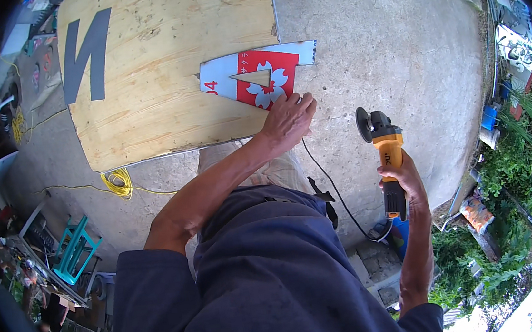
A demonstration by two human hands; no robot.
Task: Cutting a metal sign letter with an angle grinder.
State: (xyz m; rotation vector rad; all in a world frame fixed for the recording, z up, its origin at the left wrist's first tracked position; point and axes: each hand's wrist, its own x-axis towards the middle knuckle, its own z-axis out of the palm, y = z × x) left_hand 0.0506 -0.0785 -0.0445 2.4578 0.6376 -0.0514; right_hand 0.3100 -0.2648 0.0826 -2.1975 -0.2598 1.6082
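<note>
In my right hand [403,176] is an orange and black angle grinder [388,143], held upright by its body, its round disc [363,124] at the top left. A dark cord runs from its lower end. My left hand [290,121] has its fingers curled at the near edge of a red, white and light blue letter-shaped sheet piece [251,97]. This piece has a triangular hole and a white flower print. It lies on a plywood board [164,118], its right end jutting past the board's edge. The grinder is apart from the sheet, to its right.
A grey letter-shaped cut-out [93,54] lies on the board's left part. A coiled yellow cord [117,183] rests on the concrete floor [370,45]. At the left are a teal plastic stool [75,251] and clutter; green plants [517,146] line the right side.
</note>
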